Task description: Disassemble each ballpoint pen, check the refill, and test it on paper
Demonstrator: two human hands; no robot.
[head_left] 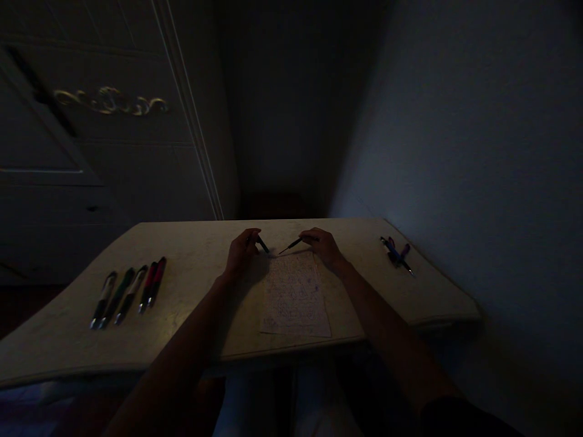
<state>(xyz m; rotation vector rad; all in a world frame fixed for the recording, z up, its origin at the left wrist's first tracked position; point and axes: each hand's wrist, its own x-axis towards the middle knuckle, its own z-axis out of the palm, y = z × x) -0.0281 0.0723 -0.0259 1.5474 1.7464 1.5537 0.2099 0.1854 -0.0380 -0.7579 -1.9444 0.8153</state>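
Over the far edge of a sheet of paper (296, 303) covered in scribbles, my two hands face each other. My left hand (243, 250) is closed, pinching a short dark pen piece (263, 244) that slants down to the right. Closed as well, my right hand (322, 244) grips a dark pen (294, 244) with a long thin tip pointing left and down. A small gap separates the two pieces. Dim light hides whether the left piece is a cap or a barrel.
Several pens (130, 294) lie side by side on the left of the pale table (191, 255). A small heap of pens (397, 255) rests at the right. A cabinet (113, 176) stands beyond on the left, and a wall (455, 152) rises on the right.
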